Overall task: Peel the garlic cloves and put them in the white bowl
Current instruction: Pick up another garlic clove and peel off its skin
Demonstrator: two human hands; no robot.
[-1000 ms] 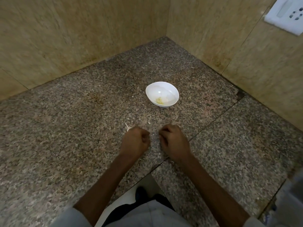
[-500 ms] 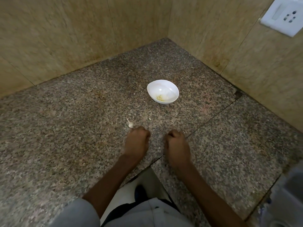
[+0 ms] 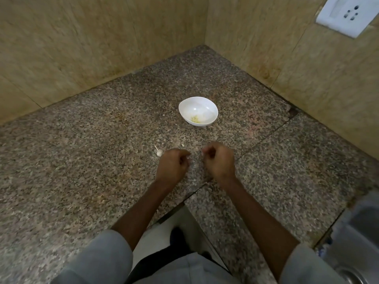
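Garlic clove (image 3: 159,153) just beside left grip (image 3: 171,166)

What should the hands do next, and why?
Probably the left hand should reach for the garlic clove just beside it: the clove lies on the counter, seemingly unpeeled, outside the white bowl.

Worktop (image 3: 82,160) speckled grey-brown granite. Bowl (image 3: 198,110) white, yellowish bits inside. Garlic clove (image 3: 159,152) off-white. Wall (image 3: 82,48) mottled tan. Socket (image 3: 346,14) white.
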